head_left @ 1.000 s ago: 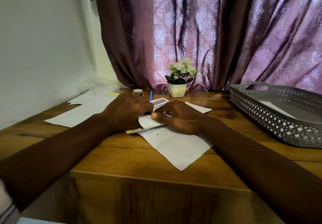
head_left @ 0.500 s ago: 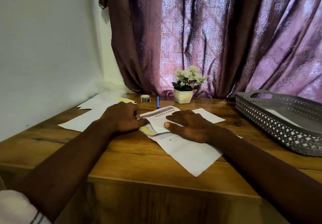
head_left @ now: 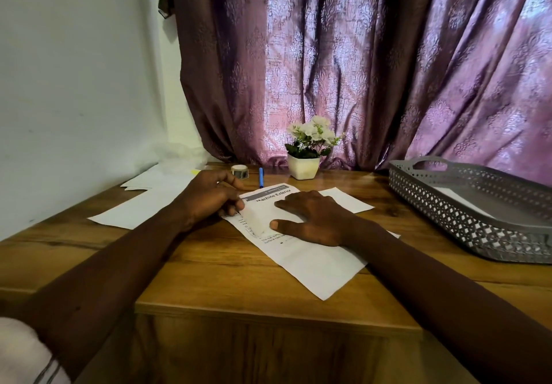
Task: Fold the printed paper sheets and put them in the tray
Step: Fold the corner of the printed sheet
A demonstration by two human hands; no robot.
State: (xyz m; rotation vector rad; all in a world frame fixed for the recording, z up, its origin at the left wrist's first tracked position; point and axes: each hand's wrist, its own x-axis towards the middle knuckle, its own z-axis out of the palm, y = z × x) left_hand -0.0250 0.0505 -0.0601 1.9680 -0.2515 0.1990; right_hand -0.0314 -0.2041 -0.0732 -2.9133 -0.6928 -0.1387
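Observation:
A printed paper sheet point(head_left: 310, 261) headed "Machine Exterior" lies at an angle in the middle of the wooden table. Part of it curls up in a low ridge between my hands. My left hand point(head_left: 209, 198) rests at the sheet's upper left edge, its fingertips curled onto the paper there. My right hand point(head_left: 313, 219) lies flat on the sheet with its fingers spread, pressing it down. The grey perforated tray point(head_left: 448, 219) stands at the right of the table, apart from both hands, and holds a white folded paper point(head_left: 460, 201).
More white sheets point(head_left: 140, 207) lie to the left, with a further stack point(head_left: 155, 179) by the wall. Another sheet point(head_left: 346, 201) pokes out behind my right hand. A tape roll point(head_left: 240, 171), blue pen point(head_left: 261, 177) and flower pot point(head_left: 303, 167) stand near the curtain.
The small folded flap under my hands has opened out, so the printed heading shows. My hands have moved slightly apart, and the view has shifted.

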